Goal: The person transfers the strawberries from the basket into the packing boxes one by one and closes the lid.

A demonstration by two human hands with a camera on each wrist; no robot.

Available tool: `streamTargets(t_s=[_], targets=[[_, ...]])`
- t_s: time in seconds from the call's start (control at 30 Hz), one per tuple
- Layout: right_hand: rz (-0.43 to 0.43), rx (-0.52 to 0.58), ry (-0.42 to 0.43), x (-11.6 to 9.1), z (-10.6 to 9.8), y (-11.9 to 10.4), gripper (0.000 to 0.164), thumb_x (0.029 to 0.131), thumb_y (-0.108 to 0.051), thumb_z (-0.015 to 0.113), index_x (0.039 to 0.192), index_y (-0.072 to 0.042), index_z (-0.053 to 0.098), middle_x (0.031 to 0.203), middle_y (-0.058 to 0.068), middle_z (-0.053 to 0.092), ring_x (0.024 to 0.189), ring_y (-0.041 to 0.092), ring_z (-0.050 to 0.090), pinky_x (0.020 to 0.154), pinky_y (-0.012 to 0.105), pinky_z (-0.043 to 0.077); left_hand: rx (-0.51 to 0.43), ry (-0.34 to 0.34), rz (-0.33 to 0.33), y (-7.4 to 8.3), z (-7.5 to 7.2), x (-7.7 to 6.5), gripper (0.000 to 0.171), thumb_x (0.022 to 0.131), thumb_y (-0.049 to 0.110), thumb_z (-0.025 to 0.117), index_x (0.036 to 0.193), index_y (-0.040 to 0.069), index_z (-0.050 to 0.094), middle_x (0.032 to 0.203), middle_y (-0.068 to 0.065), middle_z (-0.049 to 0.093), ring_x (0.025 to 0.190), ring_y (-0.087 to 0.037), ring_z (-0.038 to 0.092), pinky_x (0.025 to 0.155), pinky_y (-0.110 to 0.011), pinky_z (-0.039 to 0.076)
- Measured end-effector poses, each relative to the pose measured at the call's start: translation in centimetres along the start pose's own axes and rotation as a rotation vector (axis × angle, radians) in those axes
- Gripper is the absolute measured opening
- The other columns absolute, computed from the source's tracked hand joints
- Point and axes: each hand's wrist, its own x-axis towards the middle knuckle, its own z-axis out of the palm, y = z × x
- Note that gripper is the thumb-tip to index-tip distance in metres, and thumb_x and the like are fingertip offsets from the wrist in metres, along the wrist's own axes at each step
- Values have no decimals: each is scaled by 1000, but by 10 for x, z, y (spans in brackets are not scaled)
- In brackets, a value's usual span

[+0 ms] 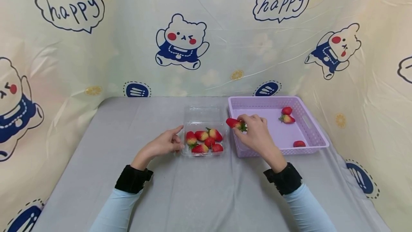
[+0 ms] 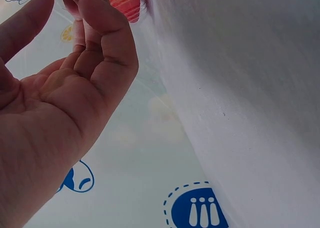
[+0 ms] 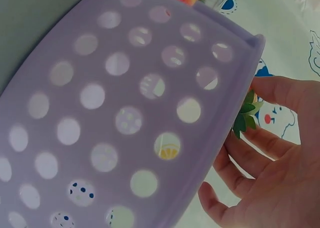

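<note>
In the head view, a hinged clear plastic container [image 1: 203, 115] stands with its lid raised, and several strawberries [image 1: 201, 135] lie in it. My left hand [image 1: 164, 142] is at the container's left side, fingertips against or very near its wall. Some of those fingers are loosely bent, as the left wrist view shows, and the palm holds nothing. My right hand [image 1: 257, 135] pinches a strawberry [image 1: 232, 122] by its leafy end, above the near left part of a lilac basket [image 1: 267, 103]. Only green leaves [image 3: 245, 115] show plainly in the right wrist view.
Inside the basket lie two strawberries [image 1: 287, 119] close together and another red strawberry [image 1: 299, 143] by the near wall. A grey cloth [image 1: 199, 189] covers the table. Behind hangs a printed curtain [image 1: 231, 46] with bears.
</note>
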Motion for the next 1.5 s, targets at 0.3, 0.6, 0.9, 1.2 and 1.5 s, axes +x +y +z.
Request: streamTargets(t_s=[0.3, 0.6, 0.9, 1.2, 1.5], targets=[[-60, -12, -23, 0, 7, -7, 36, 91, -26, 82, 121, -7, 72, 105, 9, 73, 105, 32, 58, 98, 57, 35, -20, -5, 6, -2, 1, 0, 83, 99, 3, 71, 164, -8, 20, 84, -9, 63, 74, -27, 59, 67, -36, 50], [-110, -8, -64, -2, 15, -17, 37, 91, -27, 84, 120, -6, 73, 101, 7, 72, 100, 28, 57, 90, 50, 37, -21, -2, 7, -2, 1, 1, 83, 99, 3, 71, 164, -7, 20, 85, -9, 63, 75, -28, 60, 67, -36, 50], [-143, 11, -80, -2, 23, -20, 35, 92, -26, 82, 120, -6, 74, 100, 6, 73, 95, 26, 57, 80, 40, 43, -18, -1, 3, -2, 1, 0, 82, 100, 3, 71, 164, -7, 20, 84, -9, 63, 74, -29, 60, 67, -35, 50], [-158, 15, -81, -3, 27, -23, 37, 91, -27, 84, 120, -7, 74, 100, 5, 73, 95, 24, 56, 80, 39, 41, -13, -1, 4, -1, 1, 0, 83, 99, 3, 71, 164, -8, 20, 83, -9, 64, 73, -26, 60, 67, -35, 50], [-151, 38, -93, -2, 34, -30, 36, 92, -27, 84, 121, -8, 74, 101, 5, 72, 92, 23, 54, 79, 39, 41, -11, -2, 9, -1, 1, 0, 83, 100, 3, 71, 164, -7, 20, 84, -9, 64, 74, -27, 60, 67, -34, 50]])
